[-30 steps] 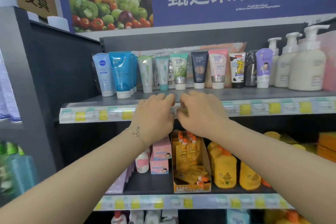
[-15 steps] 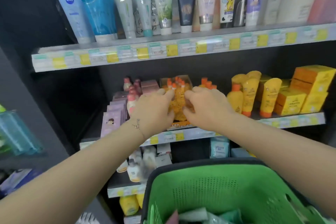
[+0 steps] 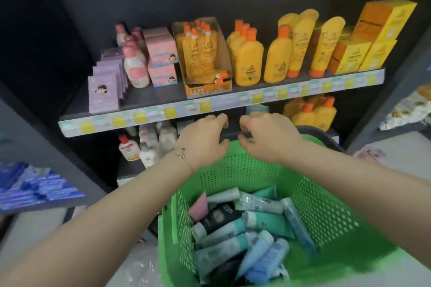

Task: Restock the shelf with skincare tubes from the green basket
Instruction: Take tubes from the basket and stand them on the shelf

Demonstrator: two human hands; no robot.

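Shelf unit (image 3: 149, 98): fills the upper and middle frame. The tier in view carries yellow bottles (image 3: 249, 63), pink boxes (image 3: 161, 51) and purple packs (image 3: 103, 94). No skincare tubes stand on any tier shown. Only the price strip of the tier above shows at the top edge, so how far it is stocked cannot be told.

Green basket (image 3: 326, 212): lower centre to lower right, in front of the unit, its dark far rim near the lower tier.

Skincare tubes (image 3: 245, 228): a loose heap in the basket bottom in teal, pale blue, black and one pink, lying crosswise over each other. None is out of the basket.

Left hand (image 3: 200, 140) and right hand (image 3: 265, 137): mid-frame, side by side above the basket's far rim, well above the heap. Fingers are loosely curled and nothing is held in either.

Judgement: restocking has far to go. Many tubes are left, and the next pick is not yet begun.
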